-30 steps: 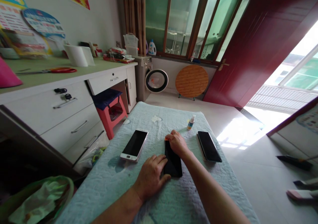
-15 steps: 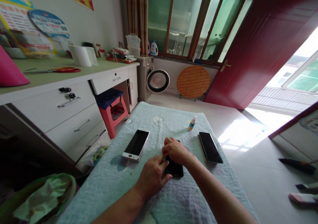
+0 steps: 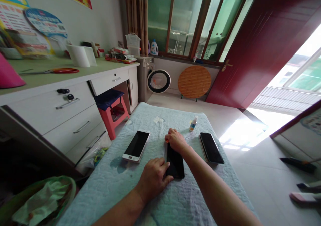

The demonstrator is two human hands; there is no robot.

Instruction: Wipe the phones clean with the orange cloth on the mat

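Note:
A black smartphone (image 3: pixel 176 162) lies flat on the pale blue quilted cover, its screen up. My left hand (image 3: pixel 154 176) holds it by the lower left edge, thumb and fingers touching its side. Over the phone's far end, my right hand (image 3: pixel 177 141) has its fingers curled together and pointing down. What those fingers pinch, if anything, is hidden; a small orange spot shows at their tips. To the left lies a white smartphone (image 3: pixel 136 145) with a dark screen. On the right, another dark smartphone (image 3: pixel 212 147) rests on a lighter flat thing.
A small spray bottle (image 3: pixel 193 124) stands near the far right of the quilted cover (image 3: pixel 160 110). Left of it are a desk (image 3: pixel 105 69) with scissors (image 3: pixel 62 71) and a red stool (image 3: pixel 114 115). A lined bin (image 3: pixel 70 189) sits at lower left.
My right hand has slid away from me along the phone toward its far end, uncovering more of the screen. My left hand keeps its place at the phone's edge.

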